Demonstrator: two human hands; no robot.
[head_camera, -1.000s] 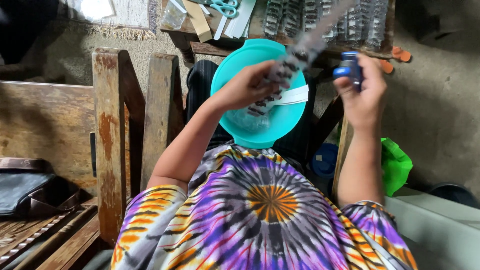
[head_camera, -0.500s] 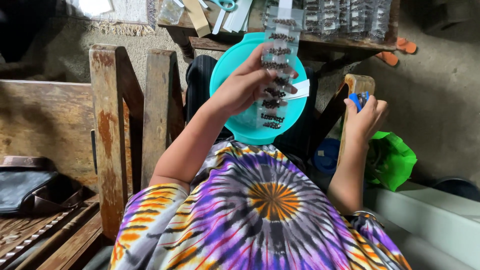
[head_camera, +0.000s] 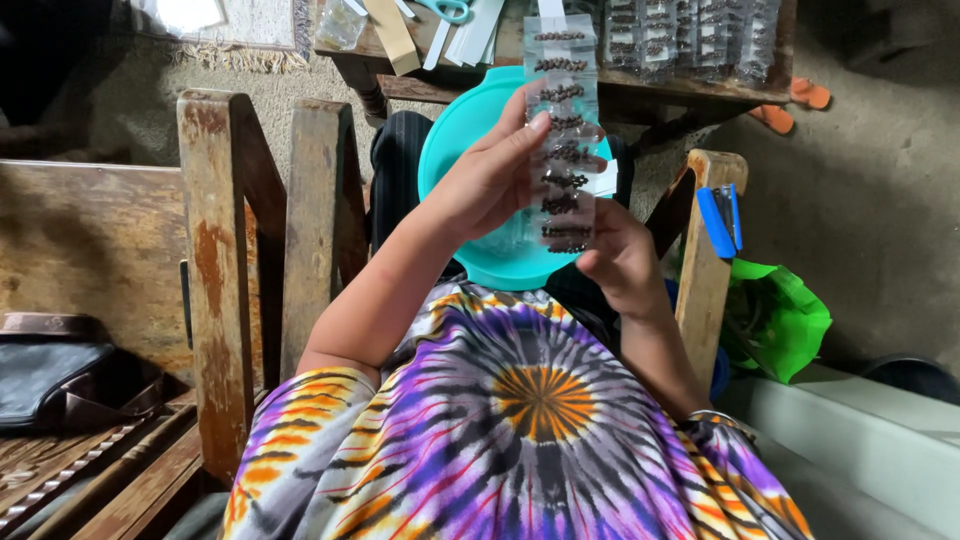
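My left hand (head_camera: 490, 175) grips the middle of a long clear plastic strip of small pouches (head_camera: 562, 120), each holding dark bits. My right hand (head_camera: 618, 255) holds the strip's lower end. The strip stands upright in front of a round teal bowl (head_camera: 455, 135) that rests on my lap. A blue stapler (head_camera: 722, 220) lies on the wooden chair arm (head_camera: 705, 290) to the right of my right hand, apart from it.
More clear pouch strips (head_camera: 700, 35) lie on a low wooden table (head_camera: 660, 90) ahead, with scissors (head_camera: 445, 8) and paper strips. A wooden chair frame (head_camera: 215, 250) stands at left, a dark bag (head_camera: 50, 375) beyond it. A green bag (head_camera: 780, 315) sits at right.
My right hand has put the blue stapler down on the chair arm and come across to take the strip's lower end. The strip has turned upright in my left hand.
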